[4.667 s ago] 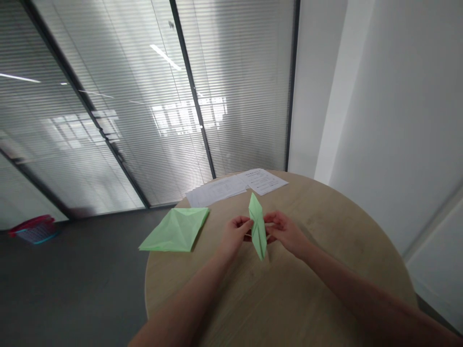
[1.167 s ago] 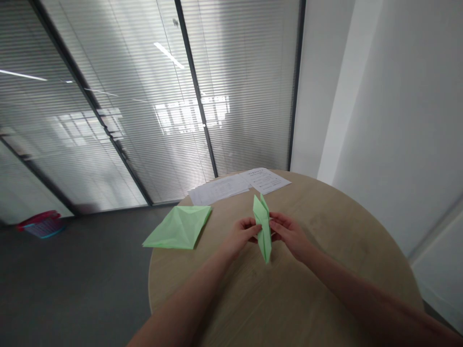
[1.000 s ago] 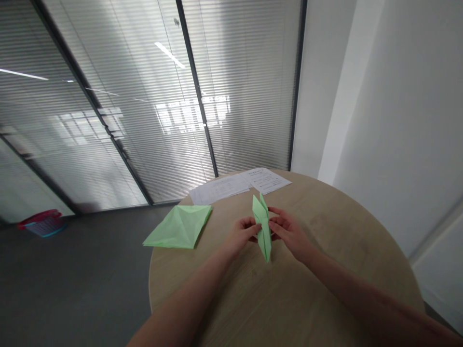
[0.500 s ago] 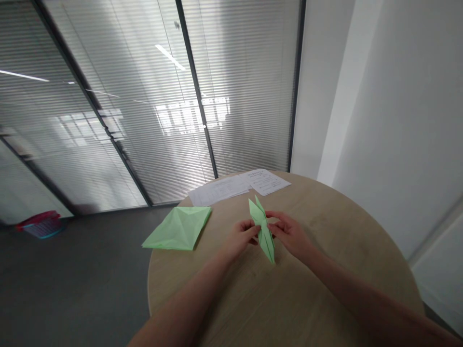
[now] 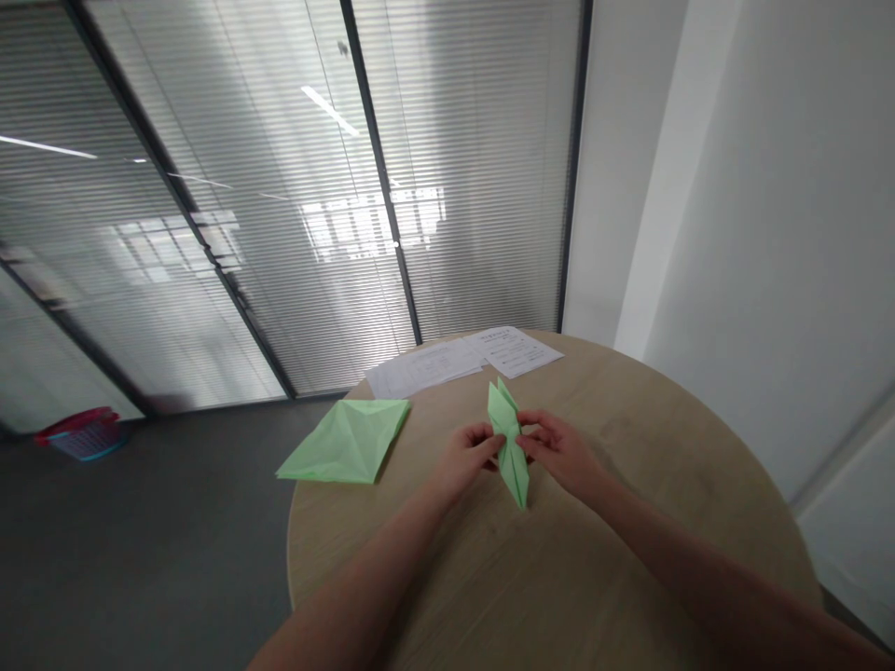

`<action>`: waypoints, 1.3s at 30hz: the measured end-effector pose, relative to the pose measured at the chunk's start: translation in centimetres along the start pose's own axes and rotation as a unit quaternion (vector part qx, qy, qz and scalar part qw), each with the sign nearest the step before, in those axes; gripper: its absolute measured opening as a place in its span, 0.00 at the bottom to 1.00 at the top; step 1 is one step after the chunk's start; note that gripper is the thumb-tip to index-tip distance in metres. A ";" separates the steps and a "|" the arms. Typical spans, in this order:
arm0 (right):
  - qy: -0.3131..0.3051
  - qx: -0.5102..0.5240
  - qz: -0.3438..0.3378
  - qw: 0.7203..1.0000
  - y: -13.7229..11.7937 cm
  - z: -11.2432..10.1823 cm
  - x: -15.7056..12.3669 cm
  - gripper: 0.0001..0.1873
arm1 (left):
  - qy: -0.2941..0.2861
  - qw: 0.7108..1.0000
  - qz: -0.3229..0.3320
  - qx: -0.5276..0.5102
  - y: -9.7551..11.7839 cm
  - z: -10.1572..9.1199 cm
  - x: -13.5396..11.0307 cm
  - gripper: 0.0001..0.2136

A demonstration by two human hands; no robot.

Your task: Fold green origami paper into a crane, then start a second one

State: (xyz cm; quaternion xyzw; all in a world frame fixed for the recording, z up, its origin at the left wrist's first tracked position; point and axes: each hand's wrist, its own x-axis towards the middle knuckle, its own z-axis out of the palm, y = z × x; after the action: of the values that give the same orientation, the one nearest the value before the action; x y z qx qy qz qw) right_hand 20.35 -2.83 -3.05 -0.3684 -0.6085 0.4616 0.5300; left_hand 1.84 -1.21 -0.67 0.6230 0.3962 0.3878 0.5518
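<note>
A narrow, pointed piece of folded green paper stands nearly upright between both hands above the round wooden table. My left hand pinches its left edge at mid-height with curled fingers. My right hand pinches the right edge opposite, fingers closed on the folds. The paper's lower tip hangs just above the tabletop and two thin points rise at its top.
A second green sheet, creased and opened flat, overhangs the table's left edge. White printed sheets lie at the far edge. Glass partitions with blinds stand behind. A red basket sits on the grey floor at left.
The folded paper tilted with its lower tip swinging right half a second ago, then came back nearer upright. Both hands kept their pinch and barely shifted.
</note>
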 end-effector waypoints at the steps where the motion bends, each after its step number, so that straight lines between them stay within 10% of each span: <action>1: 0.002 -0.003 0.003 1.000 0.0 0.0 0.0 0.17 | 0.003 1.000 0.002 0.002 0.0 0.0 0.0 0.14; 21: 0.016 0.010 0.038 0.999 0.1 0.7 -0.1 0.11 | 0.069 0.996 0.031 0.045 -0.2 0.1 0.3 0.13; 39: 0.042 -0.095 -0.053 0.993 -0.2 0.5 -0.3 0.26 | 0.060 0.997 0.034 0.044 0.2 0.3 0.1 0.13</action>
State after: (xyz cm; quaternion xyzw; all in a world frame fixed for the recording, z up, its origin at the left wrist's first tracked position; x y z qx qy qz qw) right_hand 19.97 -3.25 -2.96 -0.4038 -0.6456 0.3571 0.5410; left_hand 2.11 -1.25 -0.52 0.6354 0.4240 0.4254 0.4854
